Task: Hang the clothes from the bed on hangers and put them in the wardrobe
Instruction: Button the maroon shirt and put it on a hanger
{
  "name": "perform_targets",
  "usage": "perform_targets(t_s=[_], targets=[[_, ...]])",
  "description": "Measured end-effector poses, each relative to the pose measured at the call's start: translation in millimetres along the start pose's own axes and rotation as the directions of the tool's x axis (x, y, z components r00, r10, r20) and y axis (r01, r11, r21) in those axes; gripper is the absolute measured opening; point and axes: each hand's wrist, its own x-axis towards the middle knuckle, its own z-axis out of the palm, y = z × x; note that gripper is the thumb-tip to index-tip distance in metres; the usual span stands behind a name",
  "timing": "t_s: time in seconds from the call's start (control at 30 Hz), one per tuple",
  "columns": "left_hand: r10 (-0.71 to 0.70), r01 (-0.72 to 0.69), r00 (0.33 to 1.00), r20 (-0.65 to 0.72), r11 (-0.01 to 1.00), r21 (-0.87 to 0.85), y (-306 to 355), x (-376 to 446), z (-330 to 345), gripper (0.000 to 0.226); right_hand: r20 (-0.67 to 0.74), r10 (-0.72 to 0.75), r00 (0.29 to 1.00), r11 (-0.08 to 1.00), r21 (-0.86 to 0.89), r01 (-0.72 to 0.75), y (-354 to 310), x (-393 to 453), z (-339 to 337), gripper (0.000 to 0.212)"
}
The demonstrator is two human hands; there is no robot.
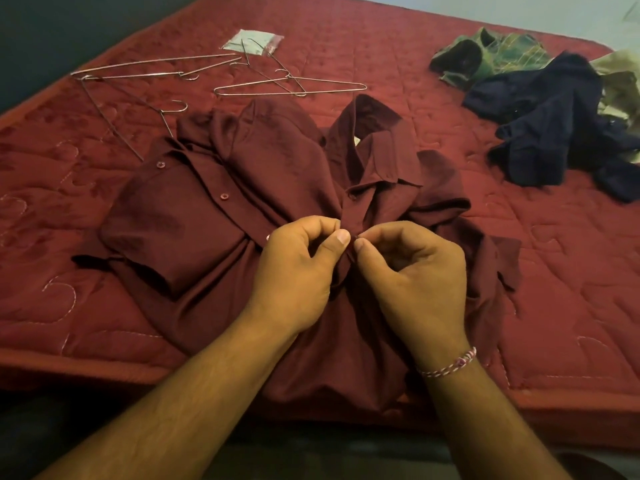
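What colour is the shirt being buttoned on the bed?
Dark maroon shirt, close to the red mattress shade; the head view shows it.

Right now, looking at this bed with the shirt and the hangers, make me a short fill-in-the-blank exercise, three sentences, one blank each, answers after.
1. Both hands, left hand and right hand, pinch the front of the ____ shirt.
2. The wire hangers lie on the mattress holding ____ clothes.
3. A string bracelet is on the ____ wrist.

Answers: maroon; no; right
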Motion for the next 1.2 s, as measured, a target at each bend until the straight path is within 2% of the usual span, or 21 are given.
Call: perform_targets(t_s=[0.07, 0.17, 0.27, 0.37, 0.47, 0.6, 0.7, 0.9, 0.97, 1.0, 1.03, 1.07, 1.1, 1.13, 1.17, 1.2], targets=[[0.040, -0.038, 0.999, -0.025, 0.996, 0.079, 2, -3, 0, 0.018, 0.038, -0.072, 0.997, 0.986, -0.150, 0.077, -3, 2, -4, 0.008], [0.104, -0.092, 0.992, -0.078, 0.986, 0.139, 8, -10, 2, 0.004, 0.088, -0.220, 0.972, 0.888, -0.394, 0.237, -5, 2, -4, 0.010], [0.161, -0.134, 0.980, -0.113, 0.967, 0.218, 10, -10, 1, 0.005, 0.041, -0.337, 0.941, 0.823, -0.472, 0.316, -2, -1, -2, 0.011], [0.139, -0.128, 0.989, -0.044, 0.973, 0.194, 10, -9, -2, 0.011, -0.012, -0.442, 0.897, 0.792, -0.475, 0.384, -1, -4, -3, 0.009], [0.072, -0.075, 0.997, 0.030, 0.994, 0.085, 13, -8, -5, 0.016, -0.005, -0.508, 0.861, 0.768, -0.456, 0.450, -1, -7, -3, 0.011], [-0.043, 0.060, 0.989, 0.145, 0.991, -0.117, 16, -3, -11, 0.018, -0.005, -0.546, 0.838, 0.754, -0.441, 0.488, -5, -6, -3, 0.011], [-0.081, 0.115, 0.985, 0.153, 0.967, -0.228, 19, -3, -13, 0.020, 0.008, -0.541, 0.841, 0.764, -0.414, 0.495, -7, -6, -4, 0.010], [-0.043, 0.087, 0.982, 0.185, 0.968, -0.236, 21, -4, -14, 0.022, 0.066, -0.570, 0.819, 0.765, -0.323, 0.558, -9, -5, -9, 0.008], [-0.026, 0.079, 0.977, 0.212, 0.966, -0.247, 22, -5, -16, 0.023, 0.084, -0.454, 0.887, 0.864, -0.203, 0.461, -13, -1, -11, 0.005], [-0.012, 0.067, 0.976, 0.218, 0.966, -0.248, 22, -5, -17, 0.023, 0.113, -0.302, 0.947, 0.950, -0.052, 0.309, -15, 2, -13, 0.007], [0.006, 0.051, 0.974, 0.225, 0.968, -0.245, 22, -5, -18, 0.023, 0.183, -0.096, 0.978, 0.985, 0.158, 0.067, -19, 6, -15, 0.012], [0.022, 0.039, 0.971, 0.240, 0.968, -0.248, 24, -5, -18, 0.022, 0.298, 0.121, 0.947, 0.909, 0.350, -0.226, -21, 8, -16, 0.016], [0.034, 0.034, 0.966, 0.256, 0.966, -0.256, 26, -6, -18, 0.023, 0.419, 0.279, 0.864, 0.756, 0.458, -0.467, -22, 10, -17, 0.017], [0.035, 0.040, 0.963, 0.269, 0.963, -0.268, 29, -7, -17, 0.024, 0.495, 0.357, 0.792, 0.636, 0.492, -0.594, -20, 11, -17, 0.012], [0.032, 0.040, 0.965, 0.261, 0.963, -0.268, 31, -8, -16, 0.025, 0.508, 0.388, 0.769, 0.598, 0.495, -0.630, -19, 12, -17, 0.007], [0.031, 0.029, 0.972, 0.231, 0.967, -0.251, 32, -8, -16, 0.024, 0.480, 0.393, 0.784, 0.609, 0.503, -0.613, -18, 12, -16, 0.004]])
